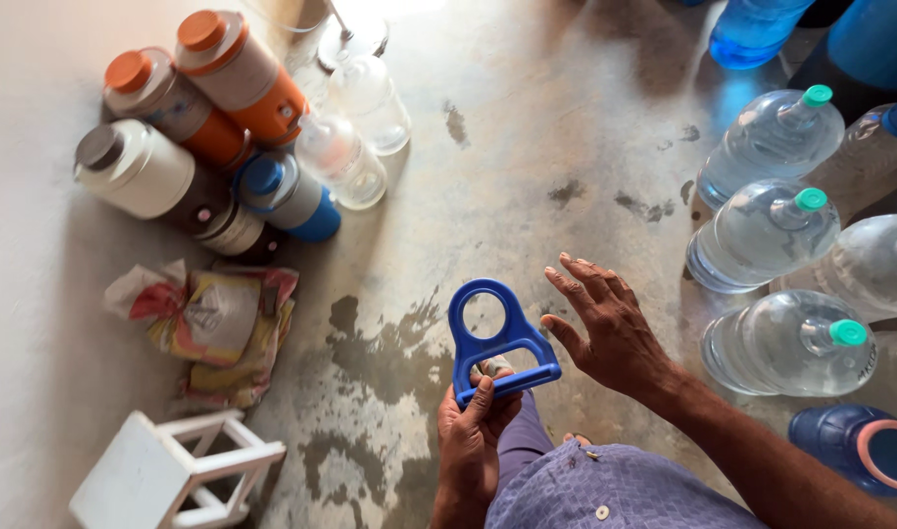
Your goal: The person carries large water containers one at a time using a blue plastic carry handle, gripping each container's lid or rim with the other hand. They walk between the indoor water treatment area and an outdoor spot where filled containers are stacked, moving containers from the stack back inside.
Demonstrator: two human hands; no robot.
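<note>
Blue plastic bottle handle [497, 343] sits gripped in the left hand [476, 431], while the right hand [610, 328] hovers beside it, fingers [578, 284] spread wide.

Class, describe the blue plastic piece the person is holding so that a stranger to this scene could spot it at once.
Start at the wet concrete floor, then drop to the two hands low in the middle. The left hand grips the blue bottle-carrier handle by its bar. It alone has a round ring on top, unlike the capped water jugs to the right.
</note>
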